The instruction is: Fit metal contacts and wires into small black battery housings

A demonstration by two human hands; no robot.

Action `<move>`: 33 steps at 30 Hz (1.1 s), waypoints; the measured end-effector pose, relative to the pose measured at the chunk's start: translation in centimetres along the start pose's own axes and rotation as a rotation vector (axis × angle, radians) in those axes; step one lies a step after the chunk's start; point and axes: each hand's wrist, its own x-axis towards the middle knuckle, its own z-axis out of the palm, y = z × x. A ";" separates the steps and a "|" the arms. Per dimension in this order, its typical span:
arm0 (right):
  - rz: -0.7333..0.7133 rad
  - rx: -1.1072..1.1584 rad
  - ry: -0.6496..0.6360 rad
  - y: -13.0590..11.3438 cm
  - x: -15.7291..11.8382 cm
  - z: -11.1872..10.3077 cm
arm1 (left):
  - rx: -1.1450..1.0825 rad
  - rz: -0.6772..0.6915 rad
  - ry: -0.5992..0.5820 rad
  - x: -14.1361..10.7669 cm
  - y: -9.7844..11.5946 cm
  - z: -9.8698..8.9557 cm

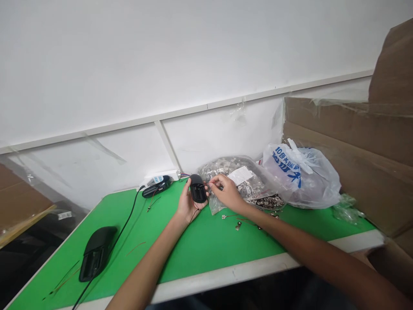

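Observation:
A small black oval housing (198, 189) with an open recess lies in my left hand (189, 204), whose fingers wrap round it from below. Thin wires hang from its lower end over my palm. My right hand (225, 189) is just right of the housing, thumb and forefinger pinched on a thin red wire (206, 184) that runs to the recess. Behind my right hand sits a clear plastic bag (254, 183) of small metal parts. Some metal parts (269, 201) lie loose beside the bag's front edge.
On the green tabletop (174, 258) are a larger black housing (98, 254) with a cable, another black device (157, 186), a white power strip (172, 174) and loose wires. A tied white bag (303, 176) and cardboard (348, 142) stand at the right.

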 end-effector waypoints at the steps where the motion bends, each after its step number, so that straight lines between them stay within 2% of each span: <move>1: -0.001 0.000 0.005 0.0 0.0 0.0 | 0.003 -0.001 0.000 0.0 0.0 0.0; 24: -0.025 0.031 0.033 0.0 0.0 0.1 | 0.044 -0.013 -0.020 -0.1 0.2 0.1; 33: -0.034 0.020 0.028 -0.3 0.0 -0.1 | 0.029 -0.027 -0.058 0.3 0.2 -0.5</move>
